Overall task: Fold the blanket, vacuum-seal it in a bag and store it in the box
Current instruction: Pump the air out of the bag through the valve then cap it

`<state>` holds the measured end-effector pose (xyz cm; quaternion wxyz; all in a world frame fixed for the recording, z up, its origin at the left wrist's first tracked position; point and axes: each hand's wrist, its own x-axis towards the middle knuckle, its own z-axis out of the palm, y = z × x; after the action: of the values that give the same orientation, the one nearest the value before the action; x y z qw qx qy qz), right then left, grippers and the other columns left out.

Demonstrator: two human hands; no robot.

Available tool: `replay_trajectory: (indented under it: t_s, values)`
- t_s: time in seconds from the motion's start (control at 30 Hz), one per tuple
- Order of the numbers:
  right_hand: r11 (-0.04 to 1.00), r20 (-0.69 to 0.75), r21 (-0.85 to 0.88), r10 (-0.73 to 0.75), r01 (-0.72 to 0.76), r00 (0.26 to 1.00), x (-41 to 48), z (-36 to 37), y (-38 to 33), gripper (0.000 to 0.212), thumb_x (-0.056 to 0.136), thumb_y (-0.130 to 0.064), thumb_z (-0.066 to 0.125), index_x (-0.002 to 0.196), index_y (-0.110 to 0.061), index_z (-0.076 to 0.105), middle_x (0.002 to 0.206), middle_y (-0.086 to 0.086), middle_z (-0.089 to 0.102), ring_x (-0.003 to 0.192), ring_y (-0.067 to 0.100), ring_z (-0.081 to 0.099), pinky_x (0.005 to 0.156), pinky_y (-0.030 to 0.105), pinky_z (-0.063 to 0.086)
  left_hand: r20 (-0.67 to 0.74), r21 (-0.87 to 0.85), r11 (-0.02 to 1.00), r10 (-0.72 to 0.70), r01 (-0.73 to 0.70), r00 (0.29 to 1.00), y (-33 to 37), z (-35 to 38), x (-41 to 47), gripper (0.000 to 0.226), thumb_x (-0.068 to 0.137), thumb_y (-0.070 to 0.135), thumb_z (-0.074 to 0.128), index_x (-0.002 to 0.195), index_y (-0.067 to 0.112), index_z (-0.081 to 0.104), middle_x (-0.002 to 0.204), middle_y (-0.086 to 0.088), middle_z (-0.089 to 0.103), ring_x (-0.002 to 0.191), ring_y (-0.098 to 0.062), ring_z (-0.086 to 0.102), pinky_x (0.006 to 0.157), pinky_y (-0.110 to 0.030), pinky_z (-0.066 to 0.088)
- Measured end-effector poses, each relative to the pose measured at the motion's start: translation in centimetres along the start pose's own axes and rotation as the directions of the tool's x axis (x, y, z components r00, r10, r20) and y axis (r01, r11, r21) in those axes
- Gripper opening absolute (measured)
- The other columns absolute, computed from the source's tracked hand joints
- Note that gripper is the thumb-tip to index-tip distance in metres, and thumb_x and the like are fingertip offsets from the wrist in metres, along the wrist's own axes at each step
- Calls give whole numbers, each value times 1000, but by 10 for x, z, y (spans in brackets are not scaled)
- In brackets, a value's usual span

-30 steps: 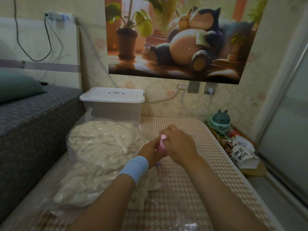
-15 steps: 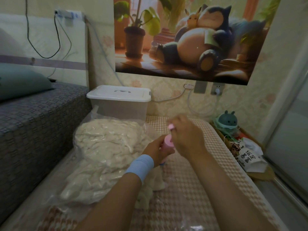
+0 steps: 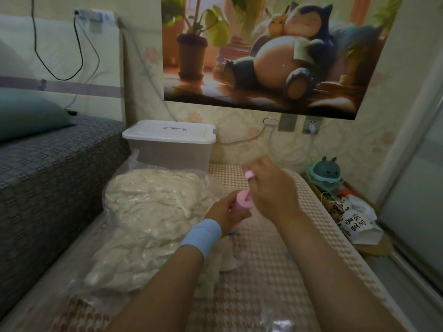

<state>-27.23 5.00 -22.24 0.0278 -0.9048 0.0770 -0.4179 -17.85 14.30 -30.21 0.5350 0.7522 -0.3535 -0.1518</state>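
Left hand (image 3: 224, 212) wrapped round pink pump barrel (image 3: 244, 204), near centre; right hand (image 3: 273, 190) pinching its handle (image 3: 250, 174), raised above the barrel. Blanket (image 3: 153, 202) already folded inside clear bag (image 3: 130, 167), left. Probably mid-pumping; sealing unfinished, then storing in lidded box (image 3: 167, 149), far.

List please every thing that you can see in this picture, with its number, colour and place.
blanket: one, cream, inside the bag
bag: one, clear, on the mat, left
box: one, clear with white lid on, behind the bag
pump: one, pink, between the hands
mat: one, pink-white checked, under the bag
pillow: one, teal, far left
poster: one, colourful, on the wall
toy: one, teal, right, near the wall
wristband: one, light blue, left wrist
left hand: one, grips the pump's body
right hand: one, holds the pump's handle
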Motion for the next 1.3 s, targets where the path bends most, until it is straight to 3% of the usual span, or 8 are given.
replay_trajectory:
  t_s: [0.17,0.33,0.4,0.67,0.8,0.9,1.17,1.3]
  values:
    - [991,-457,57,-83,122,885,24,-36,-13,30,97,-14,46,114,-10,71,101,5,62,79,13,54,59,24,43,23,70,996,50,-51,998,-6,-3,7,50,71,30,78,112,47,57,107,7,67,100,-15,61,92,-36,52]
    - [992,200,51,105,-117,974,-25,30,9,33,91,-31,39,106,-22,68,106,-3,59,90,23,61,67,36,45,7,135,989,57,-58,998,-1,1,3,33,85,28,63,116,37,58,104,5,67,97,-17,62,83,-27,48]
    - [993,243,53,88,-104,966,-24,28,9,34,90,-33,39,104,-23,67,107,-3,60,91,23,62,68,36,45,-8,156,986,66,-64,998,0,1,1,32,88,24,61,119,33,58,103,5,64,98,-17,61,80,-22,44]
    - [979,-413,128,-95,160,906,25,-29,-14,29,94,-4,53,116,-7,71,103,7,63,84,16,57,64,25,44,114,140,987,63,-79,992,-4,-14,8,54,81,21,74,130,30,54,118,3,64,109,-17,58,98,-34,46]
    - [993,58,118,7,-14,998,-9,16,0,40,88,-24,38,111,-16,69,107,1,59,86,22,59,66,40,50,122,212,974,48,-73,991,1,-14,6,43,85,22,69,126,21,56,114,-4,65,106,-22,60,93,-31,47]
    - [991,366,77,72,-107,928,-20,31,7,40,91,-34,36,114,-24,68,118,-4,56,98,24,61,78,41,50,83,305,947,74,-96,994,9,-11,1,36,89,21,64,122,10,55,114,-9,64,106,-25,60,84,-24,43]
    - [982,-347,57,-148,178,926,30,-31,-25,29,97,-14,51,118,-13,71,109,2,65,85,14,59,61,19,39,-47,140,988,74,-67,996,-1,-13,9,59,62,14,88,117,19,65,112,1,61,92,-15,57,81,-23,47]
    - [992,-206,93,-61,81,977,11,-2,-14,34,90,-13,46,113,-14,71,105,2,63,84,19,59,61,34,48,-21,59,997,53,-52,998,-5,-12,8,54,66,7,83,116,21,66,104,5,68,92,-15,62,81,-30,54]
